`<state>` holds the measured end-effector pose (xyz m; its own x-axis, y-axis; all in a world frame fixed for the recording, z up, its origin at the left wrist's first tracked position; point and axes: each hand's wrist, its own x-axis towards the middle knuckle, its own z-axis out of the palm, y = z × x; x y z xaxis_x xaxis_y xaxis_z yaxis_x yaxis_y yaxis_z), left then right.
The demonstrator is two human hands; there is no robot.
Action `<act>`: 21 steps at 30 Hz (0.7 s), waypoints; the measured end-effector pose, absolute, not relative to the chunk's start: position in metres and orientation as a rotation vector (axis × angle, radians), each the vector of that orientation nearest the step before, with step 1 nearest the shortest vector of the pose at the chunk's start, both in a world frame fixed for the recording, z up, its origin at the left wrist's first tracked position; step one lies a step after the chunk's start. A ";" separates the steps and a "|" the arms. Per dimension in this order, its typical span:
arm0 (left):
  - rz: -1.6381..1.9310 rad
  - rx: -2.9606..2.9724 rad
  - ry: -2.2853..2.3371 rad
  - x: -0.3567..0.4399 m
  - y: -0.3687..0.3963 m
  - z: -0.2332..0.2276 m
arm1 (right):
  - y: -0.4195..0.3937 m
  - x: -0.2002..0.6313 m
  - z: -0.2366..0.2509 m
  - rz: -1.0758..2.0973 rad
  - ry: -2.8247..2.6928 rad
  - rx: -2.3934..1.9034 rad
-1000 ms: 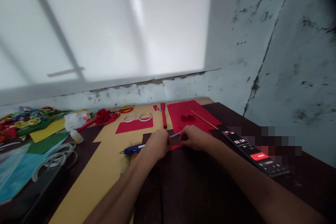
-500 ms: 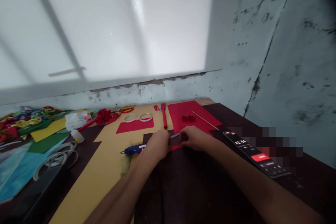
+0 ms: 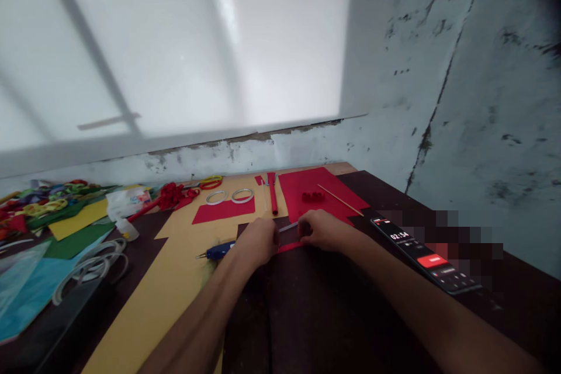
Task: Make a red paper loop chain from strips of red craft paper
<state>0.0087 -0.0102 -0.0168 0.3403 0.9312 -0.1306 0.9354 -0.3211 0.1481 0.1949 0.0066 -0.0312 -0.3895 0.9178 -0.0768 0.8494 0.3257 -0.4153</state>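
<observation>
A narrow red strip [image 3: 290, 247] spans the short gap between my hands, just above or on the dark table. My left hand [image 3: 262, 241] is closed at its left end, fingertips mostly hidden behind the knuckles. The right end sits in a pinch of my right hand [image 3: 323, 230]. Behind the strip, a thin pale grey piece [image 3: 288, 226] also runs between the hands; whether either hand touches it I cannot tell. Left of my left wrist lies a blue glue gun [image 3: 219, 251], partly covered by the forearm. A curled dark-red piece [image 3: 313, 197] rests on a red sheet [image 3: 298, 182] beyond my right hand.
A thin wooden stick [image 3: 340, 199], a red rolled tube [image 3: 272, 196], two tape rings [image 3: 242, 195] and scissors [image 3: 211, 182] lie at the back. A phone [image 3: 423, 254] is on the right. Coiled cable [image 3: 94, 263] and coloured craft pieces [image 3: 65, 198] fill the left.
My left hand has shifted slightly left, widening the gap between my hands so that more of the red strip shows. The whole view has moved a little.
</observation>
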 end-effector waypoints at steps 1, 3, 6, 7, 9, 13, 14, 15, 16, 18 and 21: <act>-0.028 2.411 1.695 0.008 -0.010 -0.017 | 0.006 0.195 -0.031 0.592 -2.412 -1.623; -0.014 2.433 1.670 0.008 -0.010 -0.020 | 0.007 0.195 -0.032 0.595 -2.410 -1.614; 0.043 2.529 1.509 0.009 -0.011 -0.024 | 0.007 0.196 -0.033 0.604 -2.406 -1.600; 0.053 2.566 1.444 0.010 -0.011 -0.026 | 0.007 0.196 -0.034 0.606 -2.404 -1.599; 0.048 2.622 1.363 0.012 -0.013 -0.026 | 0.008 0.196 -0.036 0.601 -2.400 -1.599; -0.047 2.646 1.438 0.016 -0.021 -0.017 | 0.009 0.197 -0.038 0.579 -2.379 -1.620; -0.076 2.657 1.460 0.018 -0.023 -0.014 | 0.009 0.197 -0.038 0.577 -2.373 -1.626; -0.099 2.666 1.476 0.020 -0.026 -0.011 | 0.010 0.198 -0.038 0.577 -2.367 -1.630; -0.133 2.662 1.499 0.022 -0.029 -0.009 | 0.010 0.199 -0.038 0.580 -2.362 -1.630; -0.157 2.672 1.527 0.026 -0.035 -0.004 | 0.011 0.200 -0.038 0.593 -2.354 -1.624; -0.218 2.683 1.553 0.032 -0.041 -0.001 | 0.011 0.203 -0.038 0.628 -2.346 -1.616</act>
